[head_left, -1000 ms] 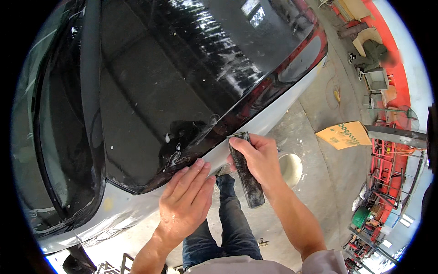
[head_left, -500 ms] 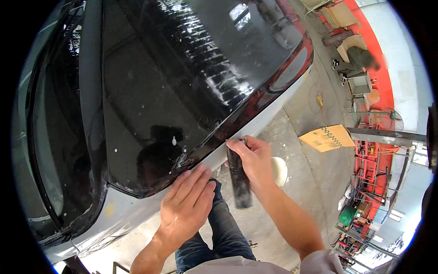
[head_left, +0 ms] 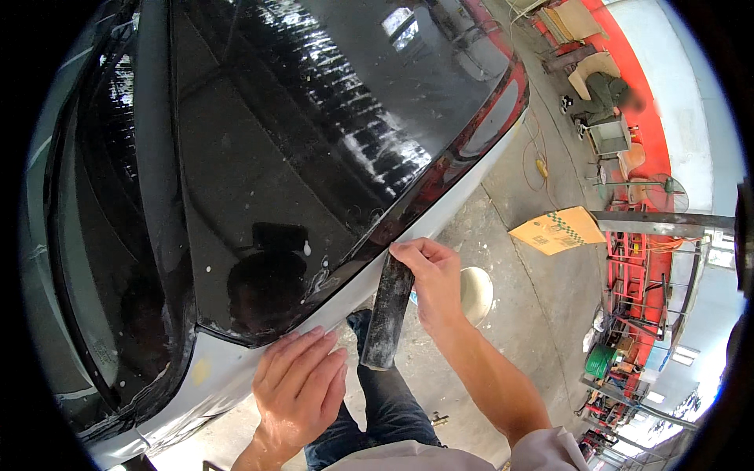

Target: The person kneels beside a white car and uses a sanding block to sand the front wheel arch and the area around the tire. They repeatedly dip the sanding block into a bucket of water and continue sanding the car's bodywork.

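My right hand (head_left: 437, 284) grips the upper end of a long, dark sanding block (head_left: 388, 318) smeared with pale dust. The block's top end is at the light grey body panel (head_left: 416, 230) of a car, and its lower end points down toward my legs. Fingers stretched out, my left hand (head_left: 302, 385) rests on the same panel, farther left, below the corner of the dark glass (head_left: 236, 180). A dark red tail light strip (head_left: 440, 184) runs along the panel's upper edge. The block's working face is hidden from view.
A pale round container (head_left: 476, 294) stands on the concrete floor behind my right hand. To the right, a yellow cardboard piece (head_left: 559, 230) sits by a metal post (head_left: 667, 222). A seated person (head_left: 603, 96), a fan (head_left: 666, 192) and red racks (head_left: 628, 267) line the far wall.
The sanding block's lower end has swung to the left, its top still in my right hand. My left hand has slid left and down along the panel. The view has shifted slightly.
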`<action>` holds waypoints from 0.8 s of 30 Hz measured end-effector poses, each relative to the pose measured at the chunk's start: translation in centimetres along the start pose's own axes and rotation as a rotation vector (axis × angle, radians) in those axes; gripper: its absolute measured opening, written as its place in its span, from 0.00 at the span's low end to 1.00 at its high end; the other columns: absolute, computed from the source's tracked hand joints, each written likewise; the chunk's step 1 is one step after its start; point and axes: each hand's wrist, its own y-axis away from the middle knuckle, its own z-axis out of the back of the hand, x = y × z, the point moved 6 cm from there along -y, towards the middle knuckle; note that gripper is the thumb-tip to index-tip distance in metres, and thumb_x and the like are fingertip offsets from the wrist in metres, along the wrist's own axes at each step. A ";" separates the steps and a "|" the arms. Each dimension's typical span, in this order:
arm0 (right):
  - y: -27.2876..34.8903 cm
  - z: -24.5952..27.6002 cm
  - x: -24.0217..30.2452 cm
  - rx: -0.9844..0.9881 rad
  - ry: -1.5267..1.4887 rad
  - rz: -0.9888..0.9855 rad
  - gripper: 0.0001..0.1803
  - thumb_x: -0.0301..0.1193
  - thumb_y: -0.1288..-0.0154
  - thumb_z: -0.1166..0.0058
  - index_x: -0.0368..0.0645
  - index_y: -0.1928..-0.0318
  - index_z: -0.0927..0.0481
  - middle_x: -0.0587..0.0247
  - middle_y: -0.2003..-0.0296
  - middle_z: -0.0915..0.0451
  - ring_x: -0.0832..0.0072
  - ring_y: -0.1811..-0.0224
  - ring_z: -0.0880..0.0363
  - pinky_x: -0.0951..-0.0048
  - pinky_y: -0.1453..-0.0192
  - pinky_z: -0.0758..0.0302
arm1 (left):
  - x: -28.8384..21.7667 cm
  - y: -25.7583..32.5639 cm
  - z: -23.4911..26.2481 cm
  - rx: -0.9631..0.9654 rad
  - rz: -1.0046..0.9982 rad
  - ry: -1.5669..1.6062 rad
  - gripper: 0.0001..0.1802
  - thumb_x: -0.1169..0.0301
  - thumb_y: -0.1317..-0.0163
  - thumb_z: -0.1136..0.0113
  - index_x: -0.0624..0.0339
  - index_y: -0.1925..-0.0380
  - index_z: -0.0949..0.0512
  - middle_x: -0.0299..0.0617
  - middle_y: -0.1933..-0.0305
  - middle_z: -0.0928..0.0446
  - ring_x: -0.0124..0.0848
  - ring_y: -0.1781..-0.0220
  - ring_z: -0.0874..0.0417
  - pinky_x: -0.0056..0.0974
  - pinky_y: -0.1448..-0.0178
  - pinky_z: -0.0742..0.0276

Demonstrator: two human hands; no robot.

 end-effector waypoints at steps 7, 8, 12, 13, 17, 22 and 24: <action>1.3 -0.9 -1.0 -0.157 -0.119 0.094 0.07 0.26 0.36 0.34 0.34 0.68 0.14 0.72 0.72 0.18 0.88 0.70 0.27 0.82 0.65 0.33 | 0.5 1.4 1.1 0.011 0.041 -0.011 0.09 0.77 0.44 0.31 0.61 0.61 0.14 0.45 0.53 0.13 0.44 0.47 0.13 0.51 0.40 0.19; 1.6 -1.3 -1.1 -0.165 -0.135 0.100 0.07 0.26 0.35 0.34 0.33 0.68 0.14 0.72 0.72 0.18 0.88 0.70 0.27 0.82 0.64 0.32 | 0.5 1.5 1.2 0.009 0.045 -0.016 0.09 0.77 0.44 0.31 0.61 0.62 0.14 0.44 0.54 0.13 0.44 0.47 0.13 0.50 0.41 0.19; 2.1 -2.2 -1.4 -0.135 -0.151 0.119 0.07 0.24 0.35 0.35 0.33 0.69 0.15 0.70 0.72 0.17 0.88 0.70 0.26 0.82 0.64 0.31 | 0.6 1.9 2.0 -0.029 0.090 0.014 0.07 0.76 0.45 0.31 0.61 0.64 0.15 0.44 0.56 0.13 0.43 0.50 0.13 0.48 0.43 0.17; 2.1 -2.3 -1.5 -0.114 -0.147 0.127 0.07 0.24 0.35 0.35 0.32 0.69 0.15 0.70 0.73 0.17 0.88 0.71 0.26 0.82 0.65 0.30 | 0.5 1.6 2.2 -0.041 0.086 0.000 0.06 0.77 0.45 0.31 0.61 0.66 0.15 0.43 0.59 0.13 0.42 0.52 0.13 0.46 0.45 0.17; 0.2 -0.7 -0.1 -0.235 -0.128 0.157 0.07 0.25 0.36 0.34 0.33 0.69 0.14 0.72 0.76 0.18 0.88 0.74 0.28 0.81 0.69 0.33 | -0.1 1.8 3.5 -0.053 0.138 -0.015 0.09 0.83 0.45 0.33 0.63 0.64 0.17 0.47 0.58 0.14 0.46 0.50 0.14 0.48 0.45 0.17; 2.9 -2.2 -1.0 -0.137 0.126 0.157 0.06 0.24 0.34 0.36 0.36 0.70 0.16 0.74 0.73 0.20 0.89 0.70 0.28 0.82 0.63 0.32 | -0.1 2.2 3.6 -0.071 0.122 -0.005 0.08 0.83 0.45 0.34 0.63 0.64 0.17 0.47 0.59 0.14 0.46 0.51 0.13 0.48 0.46 0.17; 1.5 -1.0 0.3 -0.121 0.238 0.102 0.06 0.23 0.35 0.35 0.36 0.70 0.16 0.74 0.73 0.20 0.89 0.70 0.28 0.82 0.63 0.32 | -0.2 2.5 3.8 -0.061 0.127 -0.019 0.08 0.83 0.45 0.34 0.63 0.65 0.17 0.46 0.60 0.14 0.47 0.52 0.13 0.48 0.47 0.17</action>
